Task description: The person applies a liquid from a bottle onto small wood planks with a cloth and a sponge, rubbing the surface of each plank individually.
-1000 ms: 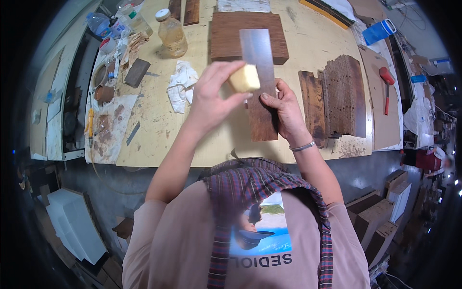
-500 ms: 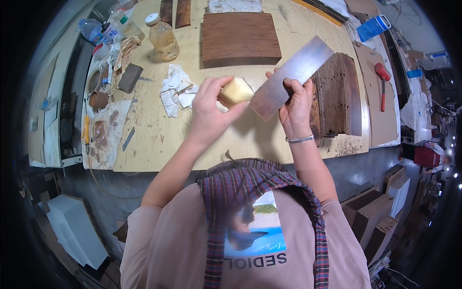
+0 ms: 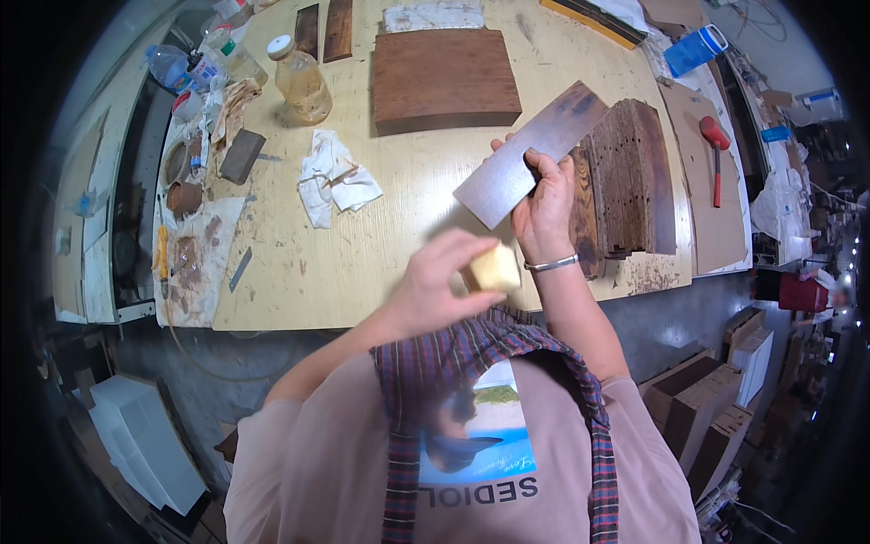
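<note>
My right hand (image 3: 550, 208) grips a thin rectangular board (image 3: 517, 168), brown with a greyish sheen, thumb on top and fingers underneath. The board is held tilted above the table, its far end rising to the right. Closed around a pale yellow block (image 3: 497, 270) is my left hand (image 3: 433, 283), near the table's front edge and my apron. The block looks like wax or sponge, but motion blur hides which. It is apart from the board, close to my right wrist. A crumpled white cloth (image 3: 331, 177) lies on the table to the left.
A thick brown wooden slab (image 3: 444, 77) lies at the back of the table (image 3: 299, 272). Dark wood strips (image 3: 625, 181) are stacked at the right, near a red mallet (image 3: 716, 136). A glass jar (image 3: 301, 86), a dark block (image 3: 242, 156) and stained rags stand or lie at the left.
My left hand has drawn the yellow block toward my body, away from the board's lower end. The board has shifted slightly left and turned flatter in my right hand.
</note>
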`<state>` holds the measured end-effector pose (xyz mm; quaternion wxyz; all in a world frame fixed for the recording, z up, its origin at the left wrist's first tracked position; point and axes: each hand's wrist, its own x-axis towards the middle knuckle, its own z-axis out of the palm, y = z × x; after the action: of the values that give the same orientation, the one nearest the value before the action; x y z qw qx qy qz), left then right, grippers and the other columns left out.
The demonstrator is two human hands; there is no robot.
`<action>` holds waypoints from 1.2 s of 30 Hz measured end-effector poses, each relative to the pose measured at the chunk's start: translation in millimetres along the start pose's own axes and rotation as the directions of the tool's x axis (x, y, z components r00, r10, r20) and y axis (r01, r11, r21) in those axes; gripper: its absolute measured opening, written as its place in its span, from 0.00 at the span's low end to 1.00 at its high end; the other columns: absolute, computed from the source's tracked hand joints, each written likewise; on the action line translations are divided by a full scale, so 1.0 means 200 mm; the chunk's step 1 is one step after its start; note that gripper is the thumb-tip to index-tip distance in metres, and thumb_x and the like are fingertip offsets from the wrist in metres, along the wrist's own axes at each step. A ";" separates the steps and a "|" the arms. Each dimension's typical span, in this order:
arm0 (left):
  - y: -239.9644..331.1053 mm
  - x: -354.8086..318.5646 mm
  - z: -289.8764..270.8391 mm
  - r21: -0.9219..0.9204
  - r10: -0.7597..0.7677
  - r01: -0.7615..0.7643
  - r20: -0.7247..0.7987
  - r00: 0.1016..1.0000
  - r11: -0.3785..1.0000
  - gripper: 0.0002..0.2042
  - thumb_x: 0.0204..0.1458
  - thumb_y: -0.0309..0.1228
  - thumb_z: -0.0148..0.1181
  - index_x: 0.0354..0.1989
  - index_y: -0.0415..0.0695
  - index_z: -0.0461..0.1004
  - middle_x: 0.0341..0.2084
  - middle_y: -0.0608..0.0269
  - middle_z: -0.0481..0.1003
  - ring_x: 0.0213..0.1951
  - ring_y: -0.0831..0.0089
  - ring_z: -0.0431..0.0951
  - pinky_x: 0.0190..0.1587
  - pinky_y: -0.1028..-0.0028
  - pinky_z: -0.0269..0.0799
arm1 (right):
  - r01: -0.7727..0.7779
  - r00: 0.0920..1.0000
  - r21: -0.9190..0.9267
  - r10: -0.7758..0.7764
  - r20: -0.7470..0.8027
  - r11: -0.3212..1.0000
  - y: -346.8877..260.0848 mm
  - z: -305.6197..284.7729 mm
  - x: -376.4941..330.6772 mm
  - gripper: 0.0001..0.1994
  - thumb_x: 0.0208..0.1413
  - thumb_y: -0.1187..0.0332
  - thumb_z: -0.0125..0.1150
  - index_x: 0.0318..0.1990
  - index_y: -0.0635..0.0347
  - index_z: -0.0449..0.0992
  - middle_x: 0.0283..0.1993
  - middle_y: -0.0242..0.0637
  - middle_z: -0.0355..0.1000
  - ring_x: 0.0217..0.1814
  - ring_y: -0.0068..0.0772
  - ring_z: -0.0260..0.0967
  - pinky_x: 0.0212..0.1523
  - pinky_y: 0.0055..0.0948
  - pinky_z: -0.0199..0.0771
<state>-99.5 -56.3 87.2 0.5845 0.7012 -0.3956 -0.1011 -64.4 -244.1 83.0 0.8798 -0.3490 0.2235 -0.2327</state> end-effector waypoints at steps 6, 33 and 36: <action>0.04 0.08 -0.15 0.222 0.093 -0.060 -0.142 0.985 0.973 0.28 0.38 0.26 0.72 0.53 0.39 0.75 0.41 0.54 0.74 0.42 0.63 0.75 0.47 0.67 0.72 | -0.306 0.933 -0.124 0.323 0.158 0.944 -0.01 -0.08 -0.02 0.10 0.65 0.70 0.42 0.49 0.66 0.60 0.45 0.55 0.71 0.43 0.54 0.77 0.43 0.50 0.82; -0.32 0.41 -0.52 0.229 -0.116 0.263 -0.508 0.854 0.937 0.25 0.45 0.32 0.71 0.53 0.38 0.75 0.43 0.58 0.75 0.40 0.72 0.76 0.44 0.75 0.74 | -0.090 0.865 -0.604 0.363 0.346 0.792 0.02 -0.22 -0.22 0.13 0.62 0.69 0.57 0.50 0.67 0.72 0.46 0.34 0.75 0.47 0.22 0.69 0.51 0.26 0.70; -0.34 0.34 -0.50 0.097 -0.246 0.342 -0.515 0.821 0.935 0.24 0.47 0.31 0.70 0.53 0.37 0.74 0.43 0.57 0.75 0.40 0.72 0.76 0.44 0.75 0.74 | -0.278 0.916 -0.336 0.354 0.188 0.900 -0.02 -0.16 -0.20 0.15 0.66 0.67 0.53 0.56 0.64 0.71 0.49 0.35 0.76 0.52 0.24 0.72 0.55 0.26 0.72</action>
<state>35.6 -27.8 78.2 0.5755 0.8073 -0.1269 0.0298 -115.3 -241.7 74.0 0.8628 -0.4642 0.2003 -0.0041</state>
